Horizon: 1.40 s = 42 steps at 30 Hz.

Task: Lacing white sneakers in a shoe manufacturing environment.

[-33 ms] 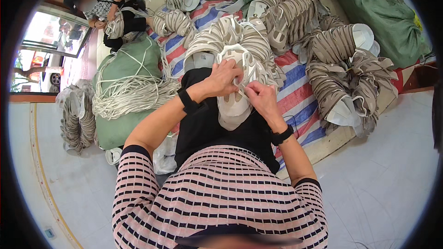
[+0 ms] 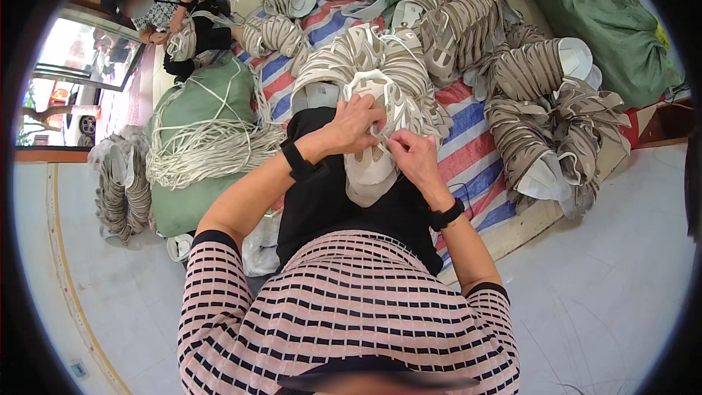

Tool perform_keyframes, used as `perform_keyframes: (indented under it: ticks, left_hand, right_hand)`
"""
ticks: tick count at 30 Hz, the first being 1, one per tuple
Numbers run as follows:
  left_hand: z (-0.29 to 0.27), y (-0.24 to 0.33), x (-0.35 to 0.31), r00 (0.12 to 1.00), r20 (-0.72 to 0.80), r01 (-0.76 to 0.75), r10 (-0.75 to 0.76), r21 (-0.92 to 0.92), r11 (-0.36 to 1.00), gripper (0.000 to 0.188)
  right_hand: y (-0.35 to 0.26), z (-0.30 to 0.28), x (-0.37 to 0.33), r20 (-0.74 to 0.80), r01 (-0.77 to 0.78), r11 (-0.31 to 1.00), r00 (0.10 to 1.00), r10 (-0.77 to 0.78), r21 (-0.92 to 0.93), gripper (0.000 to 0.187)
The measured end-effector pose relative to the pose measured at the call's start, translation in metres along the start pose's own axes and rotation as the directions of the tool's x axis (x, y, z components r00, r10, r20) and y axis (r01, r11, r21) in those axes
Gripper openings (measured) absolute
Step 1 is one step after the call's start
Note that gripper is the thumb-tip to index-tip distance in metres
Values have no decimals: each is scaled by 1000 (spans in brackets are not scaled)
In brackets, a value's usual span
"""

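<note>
A beige and white shoe upper lies over my black-clad lap, toe toward me. My left hand is closed over its lacing area, the fingers bent onto the upper. Beside it my right hand pinches at the upper's right edge, near the eyelets. A thin white shoelace seems to be in that pinch, though the fingers hide most of it. Just beyond my hands, a curved row of nested shoe uppers rests against this one.
To my left, a bundle of white laces lies on a green sack. Strung shoe uppers are piled on the striped sheet at right. Another green sack stands at far right. A co-worker sits at far left handling uppers.
</note>
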<state>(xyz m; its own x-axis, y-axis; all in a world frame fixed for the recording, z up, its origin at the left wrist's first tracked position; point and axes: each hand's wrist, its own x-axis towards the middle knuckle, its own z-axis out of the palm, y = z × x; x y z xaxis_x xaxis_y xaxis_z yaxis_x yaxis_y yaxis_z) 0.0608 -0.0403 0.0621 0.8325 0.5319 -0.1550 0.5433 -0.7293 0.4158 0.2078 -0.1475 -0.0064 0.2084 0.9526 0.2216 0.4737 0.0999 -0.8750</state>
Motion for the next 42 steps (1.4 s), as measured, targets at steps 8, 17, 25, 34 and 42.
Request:
perform_keyframes:
  ticks: [8,17,25,34,42]
  left_hand:
    - [-6,5,3,998,62,-25,29,-64,998,30]
    - [-3,-5,-1,997,42,-63,68,-114,991,30]
    - [1,-6,5,993,-31,-112,110,-84,990,32]
    - [12,-19,3,991,9,-131,132,-74,989,35]
    - [12,-23,1,971,-58,-236,231,-94,967,30]
  right_hand:
    - [0,7,2,310,-462,737,885,347,493,16]
    - [-13,14,-4,64,-318,857,945,320,405,14]
    - [-14,13,6,-130,191,920,960,-248,-344,6]
    - [-20,-21,24,-13,336,840,926,-377,-426,26]
    - [-23,-32,57,467,516,676,840,-276,-527,54]
